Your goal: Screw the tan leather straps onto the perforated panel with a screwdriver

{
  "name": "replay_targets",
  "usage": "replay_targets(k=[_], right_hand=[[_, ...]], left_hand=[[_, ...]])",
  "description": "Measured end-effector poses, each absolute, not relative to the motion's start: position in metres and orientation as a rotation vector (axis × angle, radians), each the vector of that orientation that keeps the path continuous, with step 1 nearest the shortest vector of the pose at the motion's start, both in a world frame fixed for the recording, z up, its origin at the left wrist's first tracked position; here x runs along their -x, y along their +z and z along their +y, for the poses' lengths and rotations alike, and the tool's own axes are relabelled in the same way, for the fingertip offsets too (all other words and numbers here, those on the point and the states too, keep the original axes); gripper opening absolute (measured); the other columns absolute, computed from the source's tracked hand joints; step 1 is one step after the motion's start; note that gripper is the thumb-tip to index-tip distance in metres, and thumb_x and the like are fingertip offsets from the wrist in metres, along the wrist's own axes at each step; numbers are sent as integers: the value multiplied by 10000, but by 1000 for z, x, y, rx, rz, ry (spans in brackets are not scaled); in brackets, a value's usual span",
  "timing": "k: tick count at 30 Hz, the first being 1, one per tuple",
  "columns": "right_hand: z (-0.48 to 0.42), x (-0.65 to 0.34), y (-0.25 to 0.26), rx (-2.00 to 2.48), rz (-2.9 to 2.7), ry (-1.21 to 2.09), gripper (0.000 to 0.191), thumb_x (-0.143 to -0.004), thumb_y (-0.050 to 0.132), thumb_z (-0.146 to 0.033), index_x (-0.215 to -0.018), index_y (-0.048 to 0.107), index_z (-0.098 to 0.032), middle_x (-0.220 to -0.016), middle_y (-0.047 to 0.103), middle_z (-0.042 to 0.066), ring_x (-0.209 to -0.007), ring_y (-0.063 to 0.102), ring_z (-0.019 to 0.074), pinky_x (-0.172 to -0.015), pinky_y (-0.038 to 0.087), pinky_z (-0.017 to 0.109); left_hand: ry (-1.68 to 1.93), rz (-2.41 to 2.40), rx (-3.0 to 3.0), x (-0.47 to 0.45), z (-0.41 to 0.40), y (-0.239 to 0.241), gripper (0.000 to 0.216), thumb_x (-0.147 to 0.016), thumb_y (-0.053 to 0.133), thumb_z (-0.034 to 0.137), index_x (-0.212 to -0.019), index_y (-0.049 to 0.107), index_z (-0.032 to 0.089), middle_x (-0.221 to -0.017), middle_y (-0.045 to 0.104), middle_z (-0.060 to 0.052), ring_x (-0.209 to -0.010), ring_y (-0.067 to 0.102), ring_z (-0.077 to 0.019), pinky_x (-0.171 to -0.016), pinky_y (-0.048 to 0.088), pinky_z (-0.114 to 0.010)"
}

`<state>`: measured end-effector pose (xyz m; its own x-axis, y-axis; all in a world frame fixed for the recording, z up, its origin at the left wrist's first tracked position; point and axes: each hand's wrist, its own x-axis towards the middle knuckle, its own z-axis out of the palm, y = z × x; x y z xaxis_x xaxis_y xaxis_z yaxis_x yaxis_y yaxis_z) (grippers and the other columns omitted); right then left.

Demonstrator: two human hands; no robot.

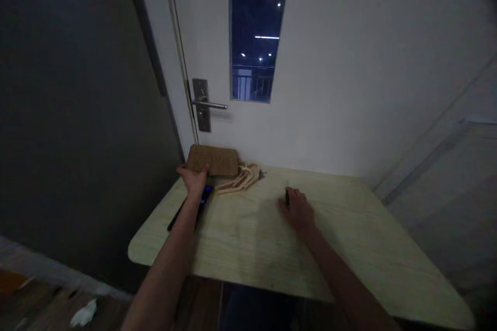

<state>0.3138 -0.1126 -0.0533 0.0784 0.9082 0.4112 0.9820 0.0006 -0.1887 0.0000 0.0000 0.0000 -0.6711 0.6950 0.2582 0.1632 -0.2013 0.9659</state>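
Both bare forearms stretch forward from the bottom edge. The left grip (193, 178) reaches farther, wrist straight and fingers curled. The right grip (298, 212) lies palm down, fingers loosely bent.

No legible writing in view.
The dark device (202, 200) on the table (248, 248), just below the left hand (193, 178), shows a small blue glow, too blurred to read as letters or digits. The woven pouch (217, 160), the door handle plate (201, 105) and the narrow window (256, 26) show no text, label or number that can be made out.
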Motion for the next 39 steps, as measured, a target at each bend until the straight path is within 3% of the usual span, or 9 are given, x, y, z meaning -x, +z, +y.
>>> replay_targets(k=[6,10,15,20,25,29,32,35,39], right_hand=[[-116,-312,-41,1968,-1872,-155,310,-953,478,-282,-1222,593,-182,-1125,638,118,-1016,581,252,-728,439,303],[-117,-314,-35,1982,-1850,-142,249,-945,450,-197,-1087,653,-163,-1058,644,120,-959,589,224,-686,409,275],[-122,-337,-39,2003,-1794,-127,241,-888,450,-99,-949,679,-147,-933,640,108,-809,568,185,-641,378,258],[-129,-365,-46,1973,-1747,-142,293,-881,432,-108,-1037,680,-129,-963,640,140,-842,568,213,-710,409,290],[-128,-376,-54,1876,-1685,-118,330,-851,426,-108,-1057,684,-117,-961,649,153,-869,588,232,-785,441,326],[-121,-383,-59,1773,-1606,-69,322,-791,454,-122,-1013,686,-148,-918,667,126,-844,605,226,-814,462,343],[-116,-390,-61,1704,-1520,-28,325,-785,443,-179,-1011,675,-148,-908,687,125,-831,618,238,-798,481,371],[-115,-394,-59,1619,-1460,12,364,-799,402,-220,-1044,662,-149,-943,700,125,-842,631,235,-791,497,374],[-116,-391,-51,1516,-1423,33,381,-818,376,-251,-1053,663,-163,-933,691,115,-829,620,222,-773,497,364]], left_hand=[[2060,1577,-1050,-33,-26,5,715,-602,851,268,-1109,353,187,-1168,557,-121,-1104,606,-241,-986,478,-416],[1829,1369,-1148,-72,-68,15,607,-643,822,359,-1102,461,193,-1136,619,-99,-1075,627,-242,-943,507,-388],[1634,1257,-1198,-112,-118,3,568,-638,816,372,-1058,487,178,-1070,652,-93,-1011,650,-243,-878,534,-386],[1558,1409,-1183,-130,-132,-29,617,-564,852,395,-965,437,176,-992,622,-102,-965,649,-279,-840,543,-438],[1467,1517,-1276,-145,-131,-43,619,-667,789,351,-1096,400,131,-1142,539,-165,-1118,580,-291,-967,483,-457],[1293,1639,-1530,-153,-136,-37,846,-645,810,351,-1291,344,64,-1277,445,-229,-1266,467,-344,-1060,399,-479],[1056,1711,-1797,-154,-144,-29,1033,-571,862,394,-1392,313,89,-1322,415,-223,-1273,450,-372,-1050,392,-485],[842,1845,-1994,-154,-150,-24,817,-722,770,429,-1402,389,185,-1307,457,-185,-1244,466,-373,-1001,405,-503],[762,1923,-2153,-159,-150,-22,716,-821,680,477,-1406,414,162,-1355,450,-211,-1266,451,-366,-993,414,-473]])
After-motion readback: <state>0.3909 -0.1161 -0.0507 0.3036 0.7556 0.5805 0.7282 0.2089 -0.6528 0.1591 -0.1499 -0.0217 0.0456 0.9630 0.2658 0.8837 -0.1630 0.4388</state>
